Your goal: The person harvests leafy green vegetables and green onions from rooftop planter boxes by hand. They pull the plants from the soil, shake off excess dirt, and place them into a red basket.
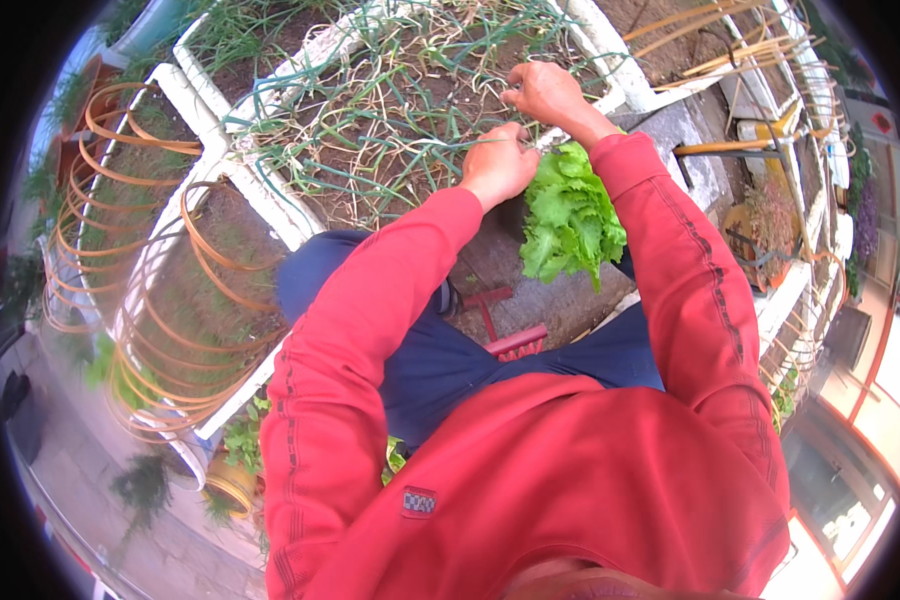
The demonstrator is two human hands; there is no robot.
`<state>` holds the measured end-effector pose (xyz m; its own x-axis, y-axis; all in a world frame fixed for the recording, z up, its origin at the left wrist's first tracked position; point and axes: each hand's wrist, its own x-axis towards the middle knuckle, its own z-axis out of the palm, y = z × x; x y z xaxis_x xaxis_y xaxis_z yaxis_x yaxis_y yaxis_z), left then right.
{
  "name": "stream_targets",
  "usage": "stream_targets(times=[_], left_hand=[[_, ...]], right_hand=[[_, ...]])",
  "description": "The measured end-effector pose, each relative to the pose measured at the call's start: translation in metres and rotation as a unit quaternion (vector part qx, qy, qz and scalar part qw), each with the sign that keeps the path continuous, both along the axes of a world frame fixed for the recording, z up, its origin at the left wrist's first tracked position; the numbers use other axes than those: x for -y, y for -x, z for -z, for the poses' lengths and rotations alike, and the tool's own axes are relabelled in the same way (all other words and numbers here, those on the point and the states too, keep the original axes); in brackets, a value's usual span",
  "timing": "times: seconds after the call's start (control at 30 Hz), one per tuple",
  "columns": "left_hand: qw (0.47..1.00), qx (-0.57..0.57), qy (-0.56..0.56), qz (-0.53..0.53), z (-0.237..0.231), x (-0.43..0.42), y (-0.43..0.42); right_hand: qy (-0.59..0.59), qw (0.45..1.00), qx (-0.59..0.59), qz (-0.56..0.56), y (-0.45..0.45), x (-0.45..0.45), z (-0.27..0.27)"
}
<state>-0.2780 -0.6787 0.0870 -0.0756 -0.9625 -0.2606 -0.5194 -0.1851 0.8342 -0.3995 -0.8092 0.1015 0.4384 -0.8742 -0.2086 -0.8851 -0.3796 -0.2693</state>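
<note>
My left hand [499,163] is at the near right edge of a raised bed of onion plants [390,135], its fingers curled and their tips partly hidden. Further out, my right hand [547,91] hangs over the same bed, thumb and fingers bent close to thin, dry stems. Whether either hand grips a stem cannot be made out. Many of the onion leaves lie flopped across brown soil, some green, some withered and pale. A leafy green lettuce [572,214] is between my forearms, just below the bed's white edge.
Between my knees lies a red tool with bristles [517,341] on the paving. White-edged beds with bent orange hoops [180,360] are on the left. To the right are a grey concrete block [667,150], bamboo strips [720,67] and an orange pot [765,240] of dry plants.
</note>
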Motion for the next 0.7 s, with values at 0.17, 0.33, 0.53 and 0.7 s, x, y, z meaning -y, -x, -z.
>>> stream_targets(times=[0.17, 0.33, 0.53, 0.7], left_hand=[[0.986, -0.097, -0.015, -0.131, 0.049, 0.037, 0.007], [0.989, 0.022, 0.002, -0.144, 0.053, 0.053, 0.023], [0.976, 0.145, 0.083, -0.142, 0.041, 0.059, 0.026], [0.934, 0.224, 0.255, -0.107, 0.065, 0.068, 0.031]], right_hand=[[0.035, 0.999, -0.003, 0.034, 0.008, 0.005, 0.016], [0.016, 0.996, 0.014, 0.091, 0.029, 0.005, 0.021], [-0.032, 0.986, 0.059, 0.151, 0.049, 0.007, 0.029], [-0.003, 0.992, 0.049, 0.119, 0.051, 0.007, 0.031]])
